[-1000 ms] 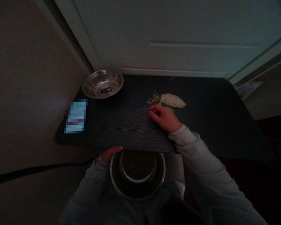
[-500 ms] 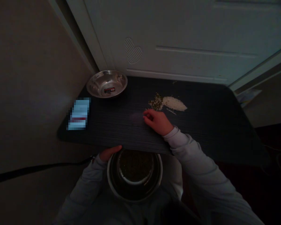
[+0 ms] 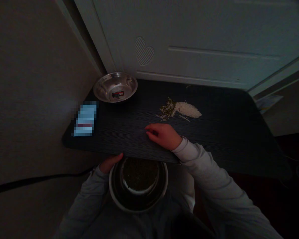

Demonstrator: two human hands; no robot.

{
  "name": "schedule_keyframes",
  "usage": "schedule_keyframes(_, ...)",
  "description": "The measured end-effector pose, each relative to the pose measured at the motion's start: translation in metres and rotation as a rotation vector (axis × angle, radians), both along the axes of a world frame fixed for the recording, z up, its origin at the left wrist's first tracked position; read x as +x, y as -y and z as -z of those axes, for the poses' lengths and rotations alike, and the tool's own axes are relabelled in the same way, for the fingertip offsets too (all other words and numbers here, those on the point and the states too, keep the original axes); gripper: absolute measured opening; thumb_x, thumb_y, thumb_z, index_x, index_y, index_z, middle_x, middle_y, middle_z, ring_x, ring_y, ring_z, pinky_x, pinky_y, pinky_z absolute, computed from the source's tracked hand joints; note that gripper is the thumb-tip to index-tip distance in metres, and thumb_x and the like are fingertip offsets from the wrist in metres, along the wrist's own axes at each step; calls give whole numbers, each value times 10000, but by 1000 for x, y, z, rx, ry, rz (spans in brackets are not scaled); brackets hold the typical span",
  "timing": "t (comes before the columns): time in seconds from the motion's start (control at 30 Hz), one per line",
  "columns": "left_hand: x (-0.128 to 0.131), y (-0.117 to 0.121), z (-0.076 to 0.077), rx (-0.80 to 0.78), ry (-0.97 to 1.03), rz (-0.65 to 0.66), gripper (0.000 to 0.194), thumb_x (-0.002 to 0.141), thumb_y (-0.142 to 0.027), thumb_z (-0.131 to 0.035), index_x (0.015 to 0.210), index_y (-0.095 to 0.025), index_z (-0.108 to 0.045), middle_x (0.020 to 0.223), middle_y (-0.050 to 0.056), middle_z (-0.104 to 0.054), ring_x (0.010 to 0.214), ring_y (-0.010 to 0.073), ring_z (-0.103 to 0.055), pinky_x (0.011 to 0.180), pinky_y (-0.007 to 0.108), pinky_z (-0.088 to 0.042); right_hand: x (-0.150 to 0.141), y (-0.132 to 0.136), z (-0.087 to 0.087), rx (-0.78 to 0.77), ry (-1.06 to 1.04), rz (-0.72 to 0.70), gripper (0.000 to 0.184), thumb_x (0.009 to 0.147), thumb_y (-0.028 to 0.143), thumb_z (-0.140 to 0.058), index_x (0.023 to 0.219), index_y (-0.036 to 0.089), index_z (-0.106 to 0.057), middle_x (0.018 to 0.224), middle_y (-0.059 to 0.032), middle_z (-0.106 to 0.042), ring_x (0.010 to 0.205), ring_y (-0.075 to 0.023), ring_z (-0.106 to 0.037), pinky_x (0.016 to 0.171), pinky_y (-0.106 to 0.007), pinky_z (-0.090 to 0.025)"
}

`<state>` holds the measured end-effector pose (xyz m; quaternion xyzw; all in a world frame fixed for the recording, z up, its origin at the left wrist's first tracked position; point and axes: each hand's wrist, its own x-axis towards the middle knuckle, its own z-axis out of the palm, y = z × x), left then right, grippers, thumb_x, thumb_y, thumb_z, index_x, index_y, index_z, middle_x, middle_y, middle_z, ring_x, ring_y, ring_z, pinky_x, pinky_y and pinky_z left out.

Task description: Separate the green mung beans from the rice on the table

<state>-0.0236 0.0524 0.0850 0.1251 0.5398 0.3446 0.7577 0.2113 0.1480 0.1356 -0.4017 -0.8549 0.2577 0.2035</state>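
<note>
My left hand [image 3: 111,163] grips the upper left rim of a pale-rimmed bowl [image 3: 110,186] below the table's front edge, thumb along the top and the other fingers hidden. Inside that bowl sits a smaller round vessel [image 3: 141,191] with a whitish rim and dark greenish contents. Over the dark table [image 3: 229,132], my right hand [image 3: 164,135] is curled, thumb and forefinger close together; whatever they may pinch is too small to make out. Just beyond it lie a mixed pile of greenish and pale grains [image 3: 167,110] and, touching it, a heap of white grains [image 3: 188,109].
A shiny steel basin [image 3: 102,84] with a dark label inside stands at the table's back left corner. In front of it lies a lit, blurred-out phone-like screen [image 3: 85,119]. A white panelled door [image 3: 201,30] rises behind the table. A dark strap [image 3: 52,178] runs at lower left.
My right hand has moved from the edge of the mixed grains toward me and slightly left. My left hand and the bowl have shifted a little left.
</note>
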Motion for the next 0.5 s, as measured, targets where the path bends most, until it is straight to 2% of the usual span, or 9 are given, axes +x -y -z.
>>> schedule_keyframes(0.17, 2, 1, 0, 2, -57, 28, 263, 659, -345, -699, 816, -139, -746, 948, 125, -744, 1137, 322, -544, 1078, 393, -266, 2, 3, -1, -14, 22, -83, 187, 811, 226, -547, 964, 171, -640, 707, -14, -655, 634, -127, -568, 620, -240, -376)
schedule_keyframes(0.3, 2, 0, 2, -13, 10, -50, 301, 686, -253, -684, 953, -118, -718, 970, 112, -740, 1089, 289, -585, 1032, 339, -349, 3, 7, -1, -21, 41, -160, 166, 803, 235, -558, 940, 190, -640, 679, 7, -656, 613, -115, -565, 652, -245, -373)
schedule_keyframes(0.4, 3, -2, 0, -89, 27, -11, 312, 695, -196, -669, 993, -110, -702, 880, 94, -759, 983, 283, -648, 981, 358, -415, 3, 10, -1, -48, 51, -201, 146, 788, 233, -568, 910, 196, -638, 660, 22, -652, 575, -100, -546, 651, -242, -369)
schedule_keyframes(0.5, 4, -5, -3, -80, 5, -1, 274, 695, -171, -657, 961, -135, -711, 854, 59, -766, 948, 276, -665, 973, 379, -424, 4, 12, -3, -100, 30, -237, 127, 778, 232, -578, 882, 187, -634, 621, 29, -636, 545, -94, -529, 620, -231, -368)
